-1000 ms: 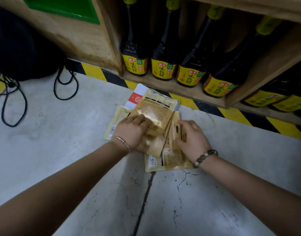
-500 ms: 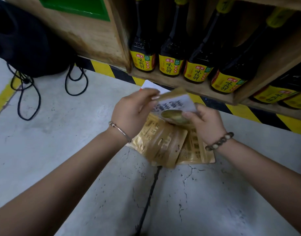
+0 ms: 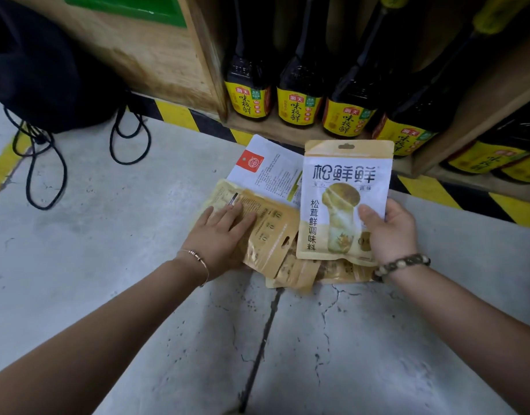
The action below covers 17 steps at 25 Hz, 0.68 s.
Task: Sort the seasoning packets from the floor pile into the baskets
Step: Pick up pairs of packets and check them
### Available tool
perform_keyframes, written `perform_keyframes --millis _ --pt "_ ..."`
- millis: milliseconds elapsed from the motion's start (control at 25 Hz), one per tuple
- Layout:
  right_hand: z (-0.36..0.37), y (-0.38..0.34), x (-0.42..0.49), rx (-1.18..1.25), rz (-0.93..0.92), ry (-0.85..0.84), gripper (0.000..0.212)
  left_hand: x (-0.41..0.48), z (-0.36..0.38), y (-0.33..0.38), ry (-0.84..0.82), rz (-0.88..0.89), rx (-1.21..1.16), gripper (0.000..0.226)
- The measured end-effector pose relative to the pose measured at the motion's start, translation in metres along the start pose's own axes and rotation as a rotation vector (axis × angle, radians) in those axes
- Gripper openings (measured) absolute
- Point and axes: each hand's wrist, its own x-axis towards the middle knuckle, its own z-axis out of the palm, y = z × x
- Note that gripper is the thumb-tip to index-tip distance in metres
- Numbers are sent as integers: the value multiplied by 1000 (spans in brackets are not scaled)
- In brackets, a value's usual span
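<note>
Wooden shelf (image 3: 287,131) compartments beyond the hands held dark glass bottles (image 3: 299,94) with yellow labels, standing in a row. The right hand (image 3: 392,230) gripped a glossy white-and-tan seasoning packet (image 3: 344,190) upright, with the thumb on its front. The left hand (image 3: 218,235) lay flat, fingers straight, on the pile (image 3: 275,232) of crinkled golden packets, which rested on the cracked grey concrete floor (image 3: 108,250) under both hands.

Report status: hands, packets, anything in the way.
Right hand grips one white-fronted packet, held over the pile. Left hand presses flat on the floor pile. No basket in view; bottle shelf close behind.
</note>
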Motion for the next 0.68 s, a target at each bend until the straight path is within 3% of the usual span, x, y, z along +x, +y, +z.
perform_keyframes --millis 160,240,320,400,440,480,560,680 --pt "-3 4 -2 23 63 54 16 -6 -21 -8 15 137 -73 72" --pt "-4 4 -2 44 86 98 16 -13 -32 0 247 195 -101 45" --pt "-6 3 -3 28 105 103 15 -17 -44 10 498 -5 -275 32" --pt "-7 1 -5 58 140 53 15 -16 -58 18 646 -384 -745 16" --pt "-6 0 -7 84 167 15 16 -13 -65 22 708 -475 -991 7" --pt "-4 -2 -10 94 196 -27 16 -9 -72 26 725 -485 -1178 9" --pt "3 -6 -17 99 247 -124 13 -2 -80 40 571 -418 -1421 18" --pt "12 -12 -31 237 347 -280 16 6 -79 69 408 -478 -1420 24"
